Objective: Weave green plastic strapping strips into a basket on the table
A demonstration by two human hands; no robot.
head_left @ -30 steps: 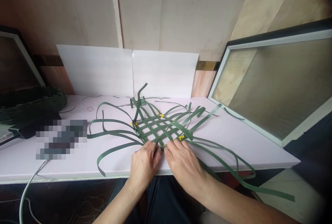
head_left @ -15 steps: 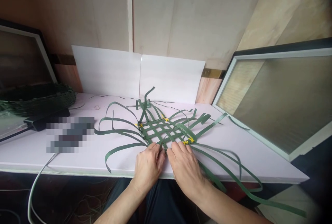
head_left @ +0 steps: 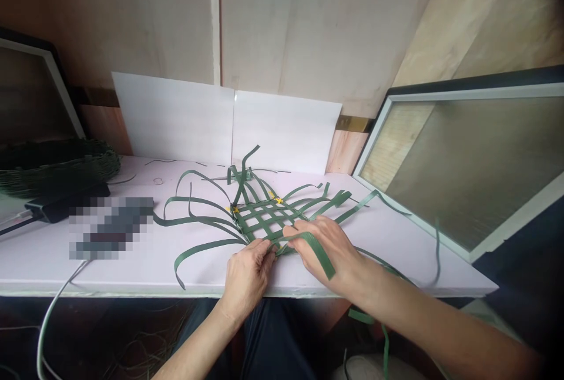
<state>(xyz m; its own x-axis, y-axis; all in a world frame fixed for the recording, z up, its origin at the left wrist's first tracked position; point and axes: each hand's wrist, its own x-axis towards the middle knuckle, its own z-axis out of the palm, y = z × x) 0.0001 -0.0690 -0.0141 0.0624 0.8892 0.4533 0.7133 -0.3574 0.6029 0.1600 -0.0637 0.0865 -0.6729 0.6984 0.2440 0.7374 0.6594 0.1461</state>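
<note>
An open lattice of flat green plastic strips (head_left: 263, 221), with loose ends fanning out on all sides, lies on the table. Yellow ties (head_left: 277, 199) show at two of its corners. My left hand (head_left: 248, 267) is closed in a pinch on the near edge of this woven piece. Curled over the near right part of the lattice is my right hand (head_left: 328, 254), closed at the strips; its fingertips are partly hidden. One loose strip end (head_left: 319, 256) bends across the back of its fingers.
On the left stand a dark green woven basket (head_left: 57, 162), a black box (head_left: 68, 201) and a blurred-out object (head_left: 112, 227) with a white cable. A framed panel (head_left: 471, 162) leans at the right. White boards (head_left: 176, 118) stand against the wall.
My right hand has moved up and right across the lattice, and a strip end now bends over its fingers. My left hand keeps its pinch at the near edge. The view has shifted slightly.
</note>
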